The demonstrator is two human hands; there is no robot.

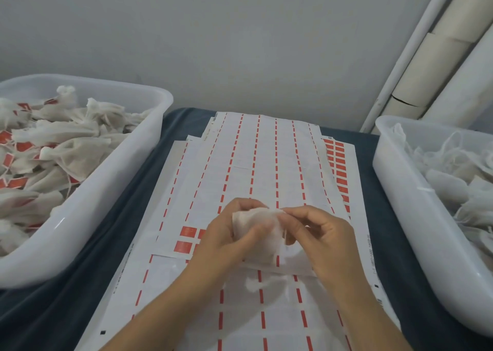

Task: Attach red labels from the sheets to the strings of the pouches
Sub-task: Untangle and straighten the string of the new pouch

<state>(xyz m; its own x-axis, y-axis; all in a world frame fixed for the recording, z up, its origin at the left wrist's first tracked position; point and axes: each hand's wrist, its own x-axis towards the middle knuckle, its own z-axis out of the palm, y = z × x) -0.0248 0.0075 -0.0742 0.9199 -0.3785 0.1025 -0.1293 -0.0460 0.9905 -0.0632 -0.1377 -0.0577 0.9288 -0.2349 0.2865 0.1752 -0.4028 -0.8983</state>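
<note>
- The left bin [112,190] and right bin [400,204] are cut off by the frame edges.
- The hands [269,240] hide part of the pouch [262,233]; its string is too blurred to trace.

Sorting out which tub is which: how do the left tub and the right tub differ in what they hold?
The left tub holds pouches with red labels among them; the right tub holds white pouches and loose strings, with no red showing. The left tub's pile reaches near its rim; the right tub's lies lower against its wall. Both are translucent white plastic tubs flanking the label sheets.
</note>
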